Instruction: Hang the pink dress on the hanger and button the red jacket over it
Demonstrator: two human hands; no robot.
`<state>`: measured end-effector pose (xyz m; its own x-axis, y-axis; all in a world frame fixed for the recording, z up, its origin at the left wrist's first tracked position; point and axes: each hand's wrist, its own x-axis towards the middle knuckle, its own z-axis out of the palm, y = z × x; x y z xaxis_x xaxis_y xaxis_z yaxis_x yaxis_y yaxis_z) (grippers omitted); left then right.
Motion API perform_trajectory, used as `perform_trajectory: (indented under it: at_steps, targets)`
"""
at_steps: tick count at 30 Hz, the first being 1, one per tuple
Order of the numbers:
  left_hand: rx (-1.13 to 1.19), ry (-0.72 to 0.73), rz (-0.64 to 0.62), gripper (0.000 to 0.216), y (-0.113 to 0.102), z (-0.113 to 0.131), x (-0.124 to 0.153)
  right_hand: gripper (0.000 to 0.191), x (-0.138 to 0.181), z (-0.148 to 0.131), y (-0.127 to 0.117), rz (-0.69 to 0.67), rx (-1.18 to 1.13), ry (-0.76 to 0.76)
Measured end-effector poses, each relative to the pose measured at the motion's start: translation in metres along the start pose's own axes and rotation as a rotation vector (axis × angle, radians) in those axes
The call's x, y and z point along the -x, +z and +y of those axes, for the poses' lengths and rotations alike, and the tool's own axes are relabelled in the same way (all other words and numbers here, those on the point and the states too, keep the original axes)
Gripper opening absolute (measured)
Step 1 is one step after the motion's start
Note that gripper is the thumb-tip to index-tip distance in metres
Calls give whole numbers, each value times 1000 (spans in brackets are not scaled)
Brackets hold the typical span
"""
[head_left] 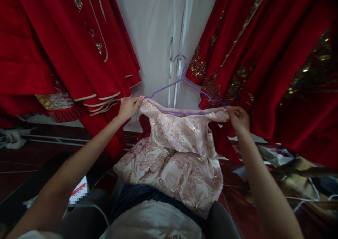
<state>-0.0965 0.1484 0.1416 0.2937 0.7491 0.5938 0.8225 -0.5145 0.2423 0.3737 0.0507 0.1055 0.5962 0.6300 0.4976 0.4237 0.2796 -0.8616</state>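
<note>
A small pink and cream brocade dress [176,151] hangs in front of me on a purple wire hanger [182,80]. My left hand [129,107] is closed on the dress's left shoulder at the hanger's end. On the other side, my right hand [239,117] pinches the right shoulder at the hanger's opposite end. The skirt of the dress drapes down over my lap. The hanger's hook points up towards the white wall.
Red garments with gold embroidery hang at the left [66,48] and at the right [264,55]. A white wall [155,38] shows between them. Cables and cluttered items [295,175] lie low at the right on a dark red floor.
</note>
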Motion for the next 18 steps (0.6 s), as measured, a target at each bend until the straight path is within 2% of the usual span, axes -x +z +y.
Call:
perform_trajectory:
  at_steps: [2, 4, 5, 7, 9, 12, 14, 16, 18]
  targets:
    - [45, -92, -50, 53, 11, -5, 27, 33, 19, 12, -8, 30, -19, 77]
    - [73, -158, -39, 53, 25, -1, 58, 33, 40, 15, -13, -14, 5, 129]
    - [51, -202, 33, 53, 32, 6, 72, 32, 49, 12, -15, -49, 41, 153]
    - [-20, -323, 328, 49, 44, 27, 93, 31, 62, -1, -15, -82, 87, 161]
    - [-16, -346, 529, 44, 51, 58, 100, 31, 67, -20, -11, -75, 58, 103]
    - [59, -218, 641, 43, 49, 106, 90, 31, 66, -48, -2, -91, -45, -9]
    - [73, -124, 647, 44, 43, 131, 79, 30, 68, -61, 4, -144, -94, -68]
    - [66, 19, 560, 41, 35, 149, 70, 29, 73, -67, 10, -195, -125, -113]
    - [62, 193, 408, 33, 29, 159, 64, 28, 78, -68, 14, -226, -134, -136]
